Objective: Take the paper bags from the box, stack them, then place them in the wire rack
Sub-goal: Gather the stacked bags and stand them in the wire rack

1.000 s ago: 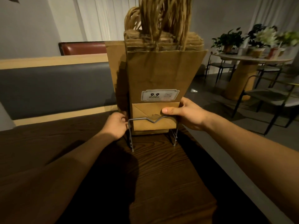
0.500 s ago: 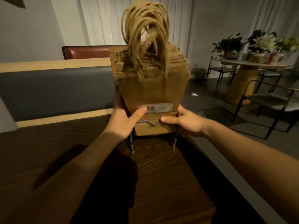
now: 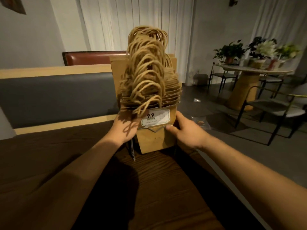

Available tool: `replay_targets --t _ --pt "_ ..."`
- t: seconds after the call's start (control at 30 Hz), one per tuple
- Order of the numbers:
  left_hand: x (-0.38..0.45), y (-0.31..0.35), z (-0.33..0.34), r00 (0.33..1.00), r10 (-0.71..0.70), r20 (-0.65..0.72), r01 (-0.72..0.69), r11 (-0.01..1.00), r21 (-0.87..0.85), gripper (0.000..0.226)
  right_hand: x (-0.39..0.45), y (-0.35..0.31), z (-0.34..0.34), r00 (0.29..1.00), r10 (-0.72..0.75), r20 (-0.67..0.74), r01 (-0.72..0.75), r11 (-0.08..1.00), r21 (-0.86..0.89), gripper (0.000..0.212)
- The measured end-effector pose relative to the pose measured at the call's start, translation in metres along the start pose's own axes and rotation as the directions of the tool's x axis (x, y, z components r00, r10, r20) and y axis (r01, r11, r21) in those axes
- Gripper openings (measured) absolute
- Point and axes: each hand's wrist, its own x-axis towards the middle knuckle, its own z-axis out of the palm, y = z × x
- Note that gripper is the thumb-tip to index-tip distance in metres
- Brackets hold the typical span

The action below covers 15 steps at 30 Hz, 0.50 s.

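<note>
A thick stack of brown paper bags (image 3: 156,141) stands upright in the wire rack (image 3: 132,150) on the dark wooden table (image 3: 159,188). Its twisted rope handles (image 3: 146,77) fan out toward me and droop over a white "9.9" label (image 3: 157,119) on the front bag. My left hand (image 3: 126,128) holds the stack's left side, with its fingers partly hidden under the handles. My right hand (image 3: 187,133) grips the right side, thumb on the front by the rack's front wire (image 3: 155,129). A brown cardboard panel (image 3: 117,75), perhaps the box, rises right behind the stack.
A grey and wood bench back (image 3: 58,92) runs behind the table on the left. The table's right edge (image 3: 221,173) drops to the floor. Farther right stand a round table with plants (image 3: 254,68) and dark chairs (image 3: 274,110).
My left hand rose from the rack's wire to the stack's left side. The stack tipped toward me, so the handles now hang over the front. My right hand stayed at the right side.
</note>
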Motion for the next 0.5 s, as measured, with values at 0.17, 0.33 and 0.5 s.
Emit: replay_targets --t 0.17,0.33,0.5 --pt "-0.008 0.021 -0.019 0.995 0.07 -0.071 -0.096 0.875 -0.475 0.043 -0.007 -0.03 -0.011 0.974 -0.095 -0.206 0.12 0.986 0.115 0.04" --pt "-0.008 0.017 -0.02 0.995 -0.026 -0.098 -0.045 0.758 -0.651 0.082 -0.009 -0.035 0.01 0.942 -0.045 -0.331 0.092 0.988 0.126 0.032" --pt "0.001 0.014 -0.015 0.999 0.042 0.007 -0.03 0.795 -0.606 0.056 -0.011 -0.023 0.008 0.967 0.026 -0.255 -0.03 0.999 -0.012 0.013"
